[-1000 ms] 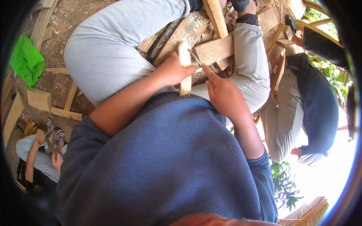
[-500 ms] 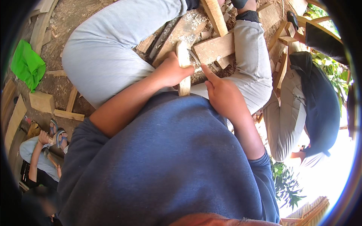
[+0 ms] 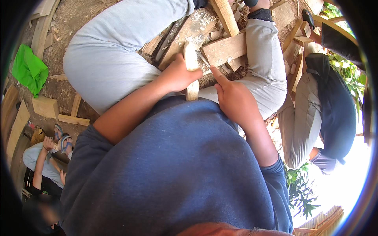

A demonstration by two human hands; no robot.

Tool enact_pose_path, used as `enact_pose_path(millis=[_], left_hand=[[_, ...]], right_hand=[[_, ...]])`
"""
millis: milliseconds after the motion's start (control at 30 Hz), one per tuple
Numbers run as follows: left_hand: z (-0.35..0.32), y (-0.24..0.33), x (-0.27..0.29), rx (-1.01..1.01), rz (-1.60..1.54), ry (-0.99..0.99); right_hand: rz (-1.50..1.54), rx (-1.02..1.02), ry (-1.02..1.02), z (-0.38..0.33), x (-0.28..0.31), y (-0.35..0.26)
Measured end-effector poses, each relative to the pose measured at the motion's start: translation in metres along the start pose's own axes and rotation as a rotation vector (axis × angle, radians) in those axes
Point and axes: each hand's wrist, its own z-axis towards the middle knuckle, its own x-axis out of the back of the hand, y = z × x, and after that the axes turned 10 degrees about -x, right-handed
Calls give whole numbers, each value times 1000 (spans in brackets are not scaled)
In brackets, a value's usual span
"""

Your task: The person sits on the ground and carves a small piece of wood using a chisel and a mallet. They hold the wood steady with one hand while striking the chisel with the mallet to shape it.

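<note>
A pale, narrow wooden stick [image 3: 191, 55] stands between my thighs, its near end against the front of my dark blue shirt. My left hand [image 3: 179, 74] is closed around its middle, thumb lying across it. In my right hand [image 3: 236, 96] is a knife, of which only the thin metal blade [image 3: 202, 59] shows; the palm covers its handle. My right index finger stretches along the back of the blade. The blade slants toward the stick's right side; whether the edge touches the wood I cannot tell.
Wood shavings and several boards, including a short plank [image 3: 224, 50], lie between my legs. A wooden beam [image 3: 225, 17] rises beyond. Green cloth [image 3: 30, 70] and a wood block [image 3: 44, 107] are at left. Other people sit at lower left and bend over at right.
The knife blade shows more clearly beside the stick, pointing a little farther away from me. Both hands stay nearly in place. The person at right has shifted slightly.
</note>
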Motion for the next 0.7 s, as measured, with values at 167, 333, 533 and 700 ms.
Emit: enact_pose_path(millis=[167,333,533,700], left_hand=[[3,2,-3,-9,-27,-26],[1,2,1,-10,-22,-24],[7,-14,-2,-1,-58,-43],[9,-9,0,-38,-77,-74]], right_hand=[[63,46,126,28,-20,4],[67,32,16,13,-4,9],[152,49,38,21,-13,7],[157,114,117,42,-24,13]])
